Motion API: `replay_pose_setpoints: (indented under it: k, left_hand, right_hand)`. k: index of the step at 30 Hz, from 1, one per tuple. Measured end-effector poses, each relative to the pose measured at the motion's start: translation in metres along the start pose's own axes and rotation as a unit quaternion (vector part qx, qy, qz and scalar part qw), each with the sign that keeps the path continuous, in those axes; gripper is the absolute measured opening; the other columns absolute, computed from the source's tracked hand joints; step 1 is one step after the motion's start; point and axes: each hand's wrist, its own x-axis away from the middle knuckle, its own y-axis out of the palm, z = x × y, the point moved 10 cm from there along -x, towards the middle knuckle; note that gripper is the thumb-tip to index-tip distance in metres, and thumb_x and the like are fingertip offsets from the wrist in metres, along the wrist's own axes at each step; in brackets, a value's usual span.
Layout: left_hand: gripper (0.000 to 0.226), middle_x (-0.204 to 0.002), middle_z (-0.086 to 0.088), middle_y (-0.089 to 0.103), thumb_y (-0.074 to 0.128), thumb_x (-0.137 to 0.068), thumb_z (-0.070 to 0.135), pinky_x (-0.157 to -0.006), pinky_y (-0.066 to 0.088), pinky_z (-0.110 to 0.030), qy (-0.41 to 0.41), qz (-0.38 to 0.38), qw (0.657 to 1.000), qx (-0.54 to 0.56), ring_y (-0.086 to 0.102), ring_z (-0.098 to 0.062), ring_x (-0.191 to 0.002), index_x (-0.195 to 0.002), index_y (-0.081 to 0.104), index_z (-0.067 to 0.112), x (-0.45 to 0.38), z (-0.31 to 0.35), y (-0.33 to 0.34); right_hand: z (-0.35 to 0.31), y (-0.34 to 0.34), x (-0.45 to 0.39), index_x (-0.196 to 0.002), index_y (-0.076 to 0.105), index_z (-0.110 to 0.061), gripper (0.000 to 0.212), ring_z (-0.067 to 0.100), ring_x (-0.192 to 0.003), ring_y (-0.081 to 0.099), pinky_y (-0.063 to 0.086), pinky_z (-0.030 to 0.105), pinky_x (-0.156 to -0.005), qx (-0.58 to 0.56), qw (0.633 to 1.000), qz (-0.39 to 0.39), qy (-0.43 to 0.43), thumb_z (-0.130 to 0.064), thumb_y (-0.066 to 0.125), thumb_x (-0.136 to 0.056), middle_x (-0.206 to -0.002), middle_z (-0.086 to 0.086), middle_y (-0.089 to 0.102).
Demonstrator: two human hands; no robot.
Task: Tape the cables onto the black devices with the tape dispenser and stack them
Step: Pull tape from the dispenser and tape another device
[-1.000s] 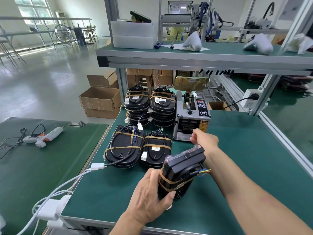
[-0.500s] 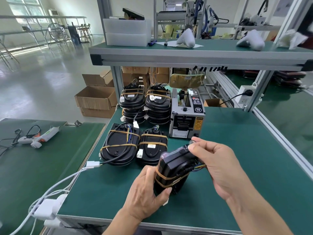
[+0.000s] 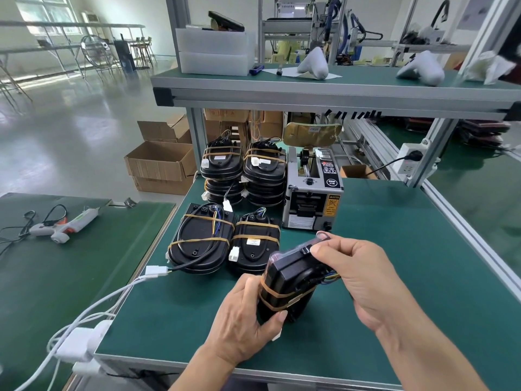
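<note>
A black device (image 3: 290, 275) with tan tape bands round its lower part is tilted above the table's front. My left hand (image 3: 245, 317) grips its lower end. My right hand (image 3: 358, 275) holds its upper end, fingers curled over the top edge and the coloured cable (image 3: 328, 279) coming out of its side. The grey tape dispenser (image 3: 311, 193) stands behind, with a tape roll on top. Two taped devices (image 3: 200, 241) (image 3: 255, 244) lie flat to its left. Behind them stand two stacks of taped devices (image 3: 222, 170) (image 3: 265, 173).
A white plug and cables (image 3: 155, 270) trail off the table's left edge to a power strip (image 3: 81, 342). A glue gun (image 3: 62, 227) lies on the left table. Cardboard boxes (image 3: 160, 165) sit on the floor. A shelf (image 3: 310, 91) overhangs the back of the green table (image 3: 394, 277).
My right hand came back from the dispenser to the top end of the held device and now curls over it and the cable. My left hand keeps its grip.
</note>
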Motion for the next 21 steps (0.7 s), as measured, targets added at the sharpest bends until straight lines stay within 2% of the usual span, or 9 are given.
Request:
replay_pose_setpoints:
  k: [4, 8, 13, 21]
  left_hand:
    - [0.037, -0.099, 0.020, 0.043, 0.065, -0.093, 0.050, -0.075, 0.038, -0.009, 0.007, 0.005, 1.000, -0.001, 0.044, 0.000, -0.087, -0.109, 0.051, 0.020, 0.0002, 0.0018, -0.0016]
    - [0.036, -0.099, 0.019, 0.045, 0.065, -0.092, 0.049, -0.075, 0.037, -0.008, 0.004, 0.002, 1.000, 0.000, 0.045, 0.001, -0.087, -0.110, 0.050, 0.021, -0.0007, 0.0026, -0.0016]
    - [0.036, -0.098, 0.020, 0.043, 0.066, -0.091, 0.048, -0.079, 0.033, -0.001, 0.005, 0.006, 1.000, 0.002, 0.042, 0.003, -0.087, -0.110, 0.048, 0.024, -0.0007, 0.0041, -0.0029]
    - [0.036, -0.098, 0.020, 0.043, 0.065, -0.092, 0.049, -0.075, 0.035, -0.007, 0.013, 0.010, 1.000, -0.003, 0.043, 0.002, -0.087, -0.109, 0.049, 0.023, -0.0023, 0.0072, -0.0043]
  right_hand:
    - [-0.0006, 0.0000, -0.0010, -0.062, 0.074, -0.001, 0.023, -0.007, -0.070, 0.065, 0.050, 0.010, -0.062, 0.012, 1.000, -0.007, 0.003, 0.002, 0.075, -0.085, -0.079, 0.004, 0.073]
    - [-0.0010, -0.0001, -0.0005, -0.062, 0.071, 0.004, 0.022, -0.009, -0.067, 0.064, 0.047, 0.004, -0.059, 0.020, 1.000, 0.005, -0.004, 0.004, 0.075, -0.084, -0.081, 0.007, 0.074]
    - [-0.0005, -0.0011, -0.0005, -0.064, 0.070, 0.007, 0.020, -0.008, -0.065, 0.062, 0.045, 0.002, -0.057, 0.033, 0.999, 0.015, -0.012, 0.005, 0.074, -0.083, -0.080, 0.001, 0.072]
    - [-0.0005, -0.0026, -0.0004, -0.065, 0.072, 0.003, 0.019, -0.003, -0.061, 0.058, 0.045, 0.003, -0.056, 0.049, 0.998, 0.024, -0.014, 0.002, 0.075, -0.084, -0.075, 0.003, 0.069]
